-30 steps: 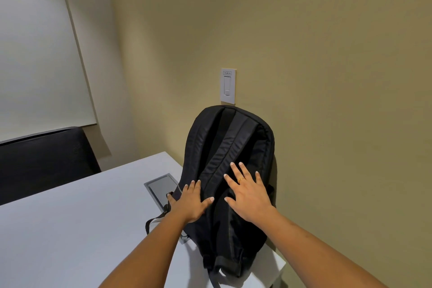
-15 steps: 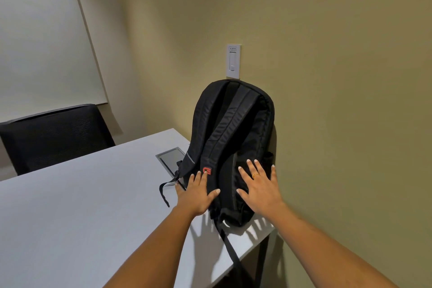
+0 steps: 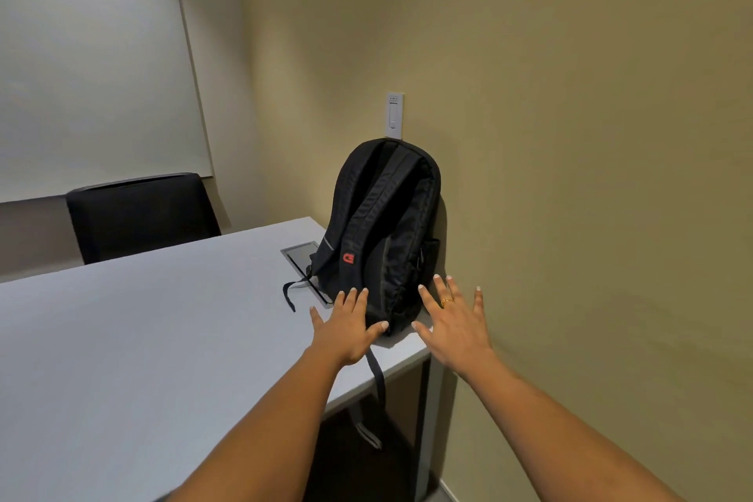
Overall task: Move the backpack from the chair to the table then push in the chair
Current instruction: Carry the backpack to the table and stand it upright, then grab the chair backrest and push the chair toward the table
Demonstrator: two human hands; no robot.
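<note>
Now the backpack [image 3: 383, 232] stands upright at the table's [image 3: 142, 338] far right corner, leaning on the wall. Left hand [image 3: 346, 332] is flat and spread, fingertips at the bag's base; right hand [image 3: 454, 324] is splayed, gripping nothing. Best to let go slowly, check it stays up, and tuck in the strap [image 3: 377, 383] dangling off the edge. Compared with half a second ago, both hands have slid lower and off the bag.

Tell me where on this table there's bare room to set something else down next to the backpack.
The table is bare across its whole stretch from the left hand toward the black chair. It is crowded at the wall corner: the backpack stands there against the wall, partly over the metal hatch, with the right hand open beside it.
</note>
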